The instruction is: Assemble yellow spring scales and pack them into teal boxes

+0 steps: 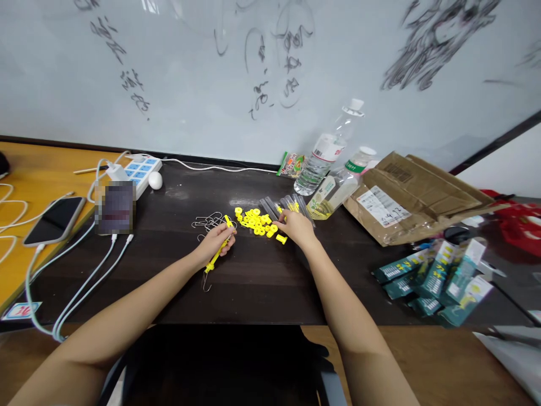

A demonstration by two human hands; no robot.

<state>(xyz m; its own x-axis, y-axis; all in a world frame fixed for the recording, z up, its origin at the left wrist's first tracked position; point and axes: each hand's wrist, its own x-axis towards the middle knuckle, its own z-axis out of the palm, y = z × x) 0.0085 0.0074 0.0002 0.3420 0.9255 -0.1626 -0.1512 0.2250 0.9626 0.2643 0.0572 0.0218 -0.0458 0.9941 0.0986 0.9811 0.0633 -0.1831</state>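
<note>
My left hand (218, 243) is closed around a slim yellow plastic rod (216, 256). A bent metal wire hook (206, 282) hangs from the rod's lower end. Beside this hand, several metal wire hooks (208, 221) lie in a tangle on the dark table. My right hand (296, 225) has its fingers pinched together at the right side of a pile of small yellow plastic pieces (256, 220); what they grip, if anything, is hidden. Several clear plastic tubes (270, 206) lie just behind it, partly covered by the fingers. One yellow spool-shaped piece (281, 239) sits near the wrist.
Behind my right hand stand a water bottle (315, 169) and a bottle with yellowish liquid (333, 194), near a snack packet (291, 163). A cardboard parcel (406, 197) and several green boxes (439, 276) lie right. Leftward are a power strip (146, 169), cables and a phone (54, 220).
</note>
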